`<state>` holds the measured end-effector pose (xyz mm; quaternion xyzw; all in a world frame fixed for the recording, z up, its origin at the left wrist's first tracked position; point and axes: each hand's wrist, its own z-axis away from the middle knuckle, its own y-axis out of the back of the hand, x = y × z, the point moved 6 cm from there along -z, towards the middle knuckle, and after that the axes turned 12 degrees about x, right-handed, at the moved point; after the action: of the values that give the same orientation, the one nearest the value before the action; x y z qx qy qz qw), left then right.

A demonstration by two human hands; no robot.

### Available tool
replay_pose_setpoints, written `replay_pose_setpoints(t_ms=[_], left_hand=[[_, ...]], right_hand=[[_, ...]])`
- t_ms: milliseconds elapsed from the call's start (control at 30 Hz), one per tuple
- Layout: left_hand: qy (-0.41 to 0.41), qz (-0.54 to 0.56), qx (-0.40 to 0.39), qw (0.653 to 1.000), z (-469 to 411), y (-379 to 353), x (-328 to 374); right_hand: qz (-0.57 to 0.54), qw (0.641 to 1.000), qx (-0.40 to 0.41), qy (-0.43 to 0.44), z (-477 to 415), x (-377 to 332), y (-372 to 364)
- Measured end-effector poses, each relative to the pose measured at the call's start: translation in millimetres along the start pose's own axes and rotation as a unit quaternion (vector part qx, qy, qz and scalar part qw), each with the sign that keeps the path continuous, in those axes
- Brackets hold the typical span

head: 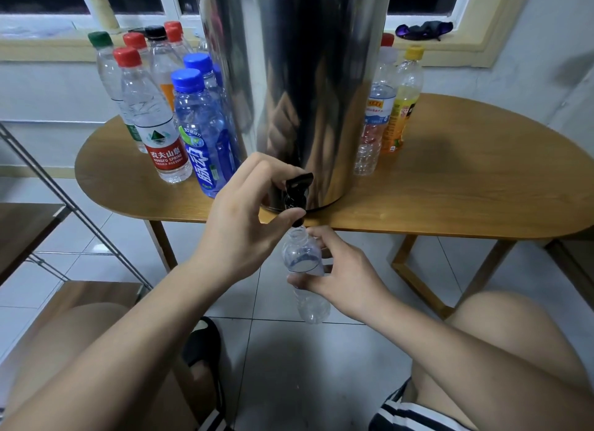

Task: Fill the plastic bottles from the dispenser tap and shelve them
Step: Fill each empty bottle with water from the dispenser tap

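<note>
The right hand (347,278) gripped the bottle (303,258), its open mouth just under the tap (298,186). The left hand (242,212) pinched the tap, right above the bottle.

dispenser (299,93): glossy metal | table (450,186): smooth wood | bottle (305,270): clear, probably plastic

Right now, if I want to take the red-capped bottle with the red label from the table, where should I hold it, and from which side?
Likely the body just above the red label, coming from the front left. The red-capped bottle stands upright near the table edge; a blue bottle crowds its right and more bottles stand behind, so that side is free.
</note>
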<state>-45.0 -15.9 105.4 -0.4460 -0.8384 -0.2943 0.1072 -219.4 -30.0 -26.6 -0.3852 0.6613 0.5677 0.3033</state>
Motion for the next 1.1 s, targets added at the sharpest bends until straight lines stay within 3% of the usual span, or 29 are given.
replay_pose_setpoints(t_ms=[467, 1100], left_hand=[[-0.047, -0.02, 0.022, 0.998, 6.5, -3.5, -0.2], [-0.028, 0.008, 0.017, 0.999, 6.0, -3.7, 0.7]], right_hand=[[-0.01, 1.0, 0.002, 0.003, 0.4, -1.3, 0.0], [0.007, 1.0, -0.013, -0.017, -0.9, 2.2, -4.7]])
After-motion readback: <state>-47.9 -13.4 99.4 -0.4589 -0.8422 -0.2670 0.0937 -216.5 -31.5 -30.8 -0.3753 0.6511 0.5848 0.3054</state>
